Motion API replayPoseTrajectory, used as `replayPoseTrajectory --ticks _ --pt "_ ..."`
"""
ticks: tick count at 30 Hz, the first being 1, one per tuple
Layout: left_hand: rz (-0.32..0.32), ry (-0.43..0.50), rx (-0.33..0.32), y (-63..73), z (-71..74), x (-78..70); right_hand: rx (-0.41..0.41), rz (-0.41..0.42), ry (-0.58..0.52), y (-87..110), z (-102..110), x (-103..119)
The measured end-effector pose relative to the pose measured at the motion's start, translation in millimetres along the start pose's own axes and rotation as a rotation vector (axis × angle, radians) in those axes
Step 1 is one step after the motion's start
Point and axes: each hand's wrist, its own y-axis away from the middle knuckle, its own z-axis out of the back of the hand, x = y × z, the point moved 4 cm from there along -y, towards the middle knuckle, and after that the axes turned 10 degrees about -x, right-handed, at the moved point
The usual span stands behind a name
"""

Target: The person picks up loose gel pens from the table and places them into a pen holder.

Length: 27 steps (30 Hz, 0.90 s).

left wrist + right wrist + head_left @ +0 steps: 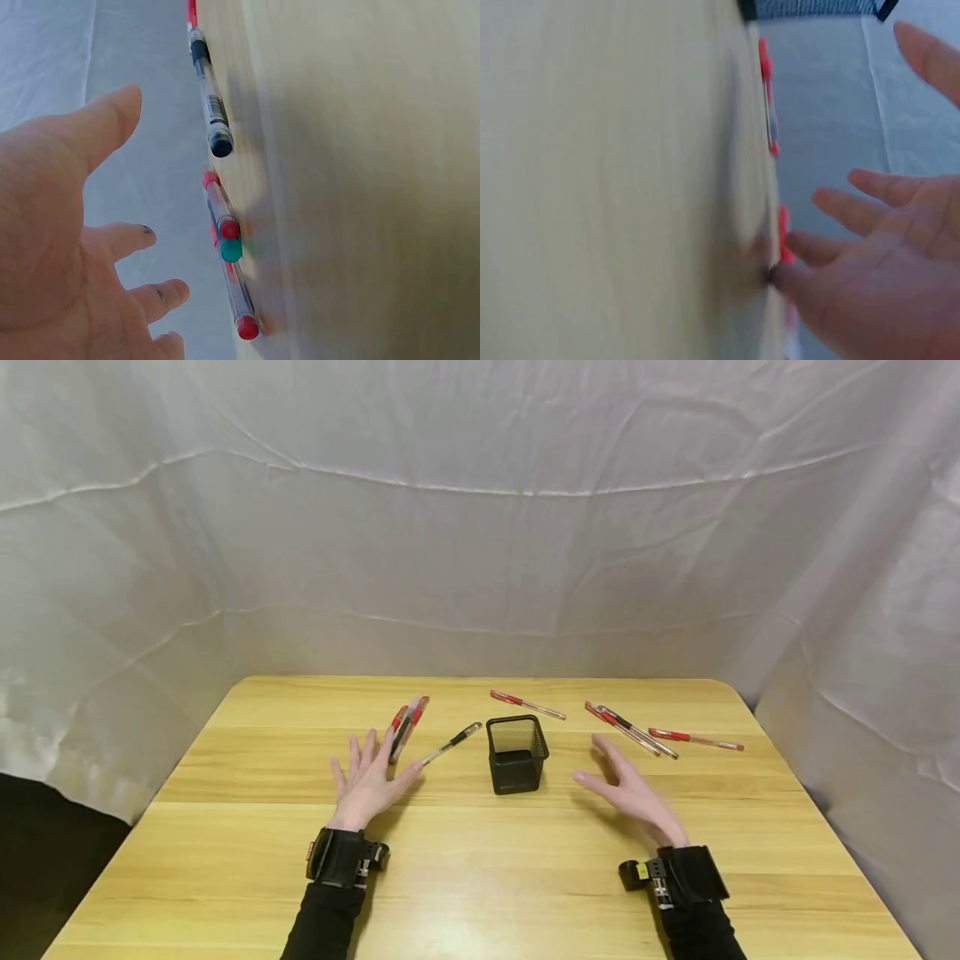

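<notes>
My left hand [367, 789] hovers with fingers spread, holding nothing, just in front of a bunch of pens with red and black caps [408, 731]. Past its thumb lies a clear pen with a black cap [463, 734]. In the left wrist view, the bunch shows red ends and one teal end [230, 251]. A square black mesh pen holder [517, 775] stands upright between the hands. My right hand [633, 789], likewise bare of any object, reaches over the table to the holder's right, thumb apart from the fingers. Beyond its fingertips are red-capped and black-capped pens [630, 729].
Behind the holder lies a red-capped pen [527, 704], and another red-capped pen [696, 740] rests farthest right. The wooden table [480, 877] has rounded far corners. Pale grey cloth [480, 552] hangs behind it and at both sides.
</notes>
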Motion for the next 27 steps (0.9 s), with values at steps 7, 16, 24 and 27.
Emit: replayPoseTrajectory --ticks 7,16,24,27 --pt "-0.027 0.072 0.012 -0.7 -2.9 -0.3 0.147 -0.015 -0.293 -14.3 -30.6 6.7" --pt "-0.054 0.123 0.023 -2.0 -6.3 -2.7 0.175 -0.063 -0.287 -33.4 -56.1 13.3" --pt "-0.086 0.138 0.012 -1.8 -8.8 -6.4 0.204 0.035 -0.344 -46.0 -66.5 19.5" --pt "-0.100 0.146 0.010 -2.0 -9.3 -8.0 0.209 0.061 -0.357 -48.3 -68.8 20.1"
